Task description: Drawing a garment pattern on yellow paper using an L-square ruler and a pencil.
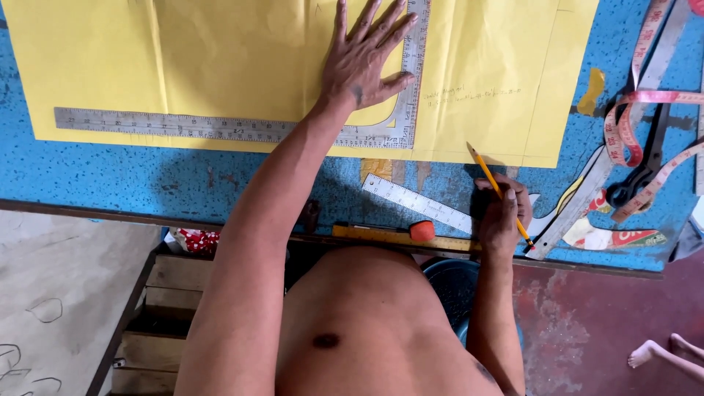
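A big yellow paper sheet point(220, 51) lies on the blue table point(147, 176). On it rests a metal L-shaped square ruler point(183, 126), its long arm along the paper's near edge and its short arm running away at the right. My left hand point(363, 59) lies flat, fingers spread, on the paper and the ruler's corner. My right hand point(502, 213) grips a yellow pencil point(497, 189) near the table's front edge, tip pointing toward the paper's near edge. A short clear ruler point(414, 203) lies just left of that hand.
A pink tape measure point(631, 125), a curved metal ruler point(587, 191), black scissors point(642, 172) and paper scraps lie at the table's right. A yellow stick with an orange piece point(422, 232) lies along the front edge. Wooden steps point(169, 308) stand below left. A person's bare foot point(649, 353) shows lower right.
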